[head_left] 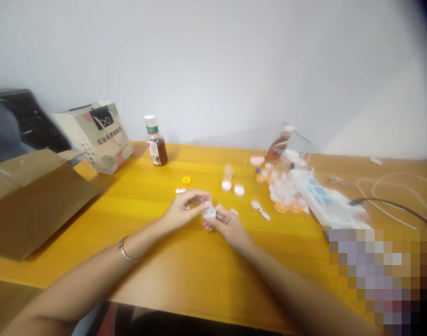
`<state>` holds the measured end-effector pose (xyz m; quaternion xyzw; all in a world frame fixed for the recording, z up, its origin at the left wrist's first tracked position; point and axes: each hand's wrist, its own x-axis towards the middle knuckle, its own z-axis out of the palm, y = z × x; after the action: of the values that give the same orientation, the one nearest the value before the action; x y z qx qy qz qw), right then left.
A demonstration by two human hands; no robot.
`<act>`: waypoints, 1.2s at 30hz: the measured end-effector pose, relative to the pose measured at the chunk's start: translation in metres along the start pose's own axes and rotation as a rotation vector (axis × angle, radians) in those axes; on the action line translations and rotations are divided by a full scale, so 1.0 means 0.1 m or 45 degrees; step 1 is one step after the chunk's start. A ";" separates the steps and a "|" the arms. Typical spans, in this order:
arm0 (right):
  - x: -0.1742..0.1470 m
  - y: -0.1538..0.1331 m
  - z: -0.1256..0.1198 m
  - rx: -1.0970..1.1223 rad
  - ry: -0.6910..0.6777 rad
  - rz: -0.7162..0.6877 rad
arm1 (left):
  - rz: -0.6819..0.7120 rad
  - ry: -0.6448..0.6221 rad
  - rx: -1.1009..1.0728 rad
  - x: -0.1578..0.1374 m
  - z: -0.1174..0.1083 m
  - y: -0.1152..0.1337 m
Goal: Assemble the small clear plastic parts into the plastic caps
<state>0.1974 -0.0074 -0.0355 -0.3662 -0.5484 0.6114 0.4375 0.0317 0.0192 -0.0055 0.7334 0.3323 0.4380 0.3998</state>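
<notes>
1. Translucent and pale, a small container (209, 214) sits between the two hands, just above the yellow wooden table (185, 275).
2. Right hand (231, 226): a narrow grip, thumb across the container's near side, other fingers curled behind and beneath. Its forearm slants up from the lower right corner, wrist nearly straight.
3. Left hand (189, 204): arched over from the left, thumb reaching forward and fingers bent to meet it at the container's top. Blur hides whether they pinch the rim or a separate piece. A silver bangle (124, 251) circles the wrist; the forearm rises from the lower left.
4. Beyond the hands: a yellow disc (186, 179), a round white cap (239, 190) and red-and-white printed pieces (260, 210).
5. Farther right, orange-based clear pieces (287, 191) cluster; at the back left stands a white-capped bottle of amber liquid (158, 149).
</notes>
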 end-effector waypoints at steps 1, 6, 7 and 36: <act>0.00 0.00 0.00 -0.002 0.005 -0.002 | -0.008 0.002 -0.004 -0.01 0.00 0.00; 0.00 0.02 0.01 -0.009 0.026 -0.029 | -0.035 -0.005 -0.003 -0.01 0.01 -0.01; 0.00 0.02 0.01 -0.014 0.026 -0.033 | -0.041 -0.005 -0.010 -0.01 0.02 0.00; -0.04 -0.02 0.06 0.057 -0.024 0.059 | -0.223 -0.262 -0.248 0.05 -0.19 0.03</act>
<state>0.1936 -0.0136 -0.0331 -0.3633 -0.5299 0.6369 0.4262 0.0172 0.0273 0.0046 0.7004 0.3080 0.3542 0.5377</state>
